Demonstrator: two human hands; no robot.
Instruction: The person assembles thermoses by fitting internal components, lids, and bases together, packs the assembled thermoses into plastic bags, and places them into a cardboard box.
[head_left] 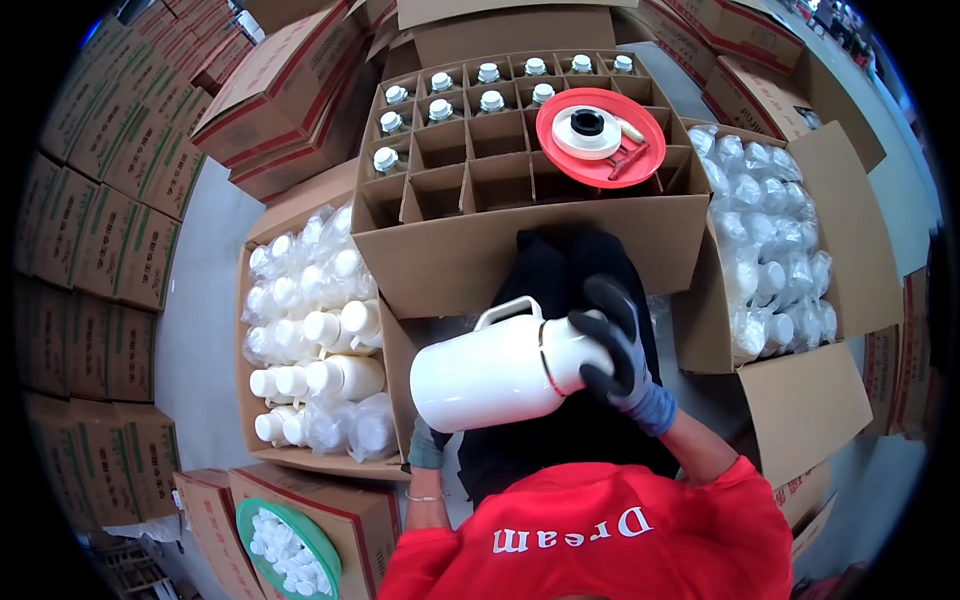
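A white thermos jug (485, 372) lies on its side over my lap, its handle away from me and its neck to the right. A thin red line rings the neck. My right hand (618, 345), in a black-and-grey glove, is closed around the neck and cap end, fingers curled over it. My left hand (430, 440), also gloved, supports the jug from below at the base end; the jug hides its fingers. Beyond my knees stands a divided carton (530, 245) with several white-capped bottles (440, 108) in its back and left compartments.
On the divided carton rests a red plate (610, 175) with a tape roll (586, 125). Open cartons of bagged white jugs flank me, left (330, 462) and right (705, 320). A green basin (330, 560) of white pieces sits lower left. Stacked cartons (110, 210) line the left.
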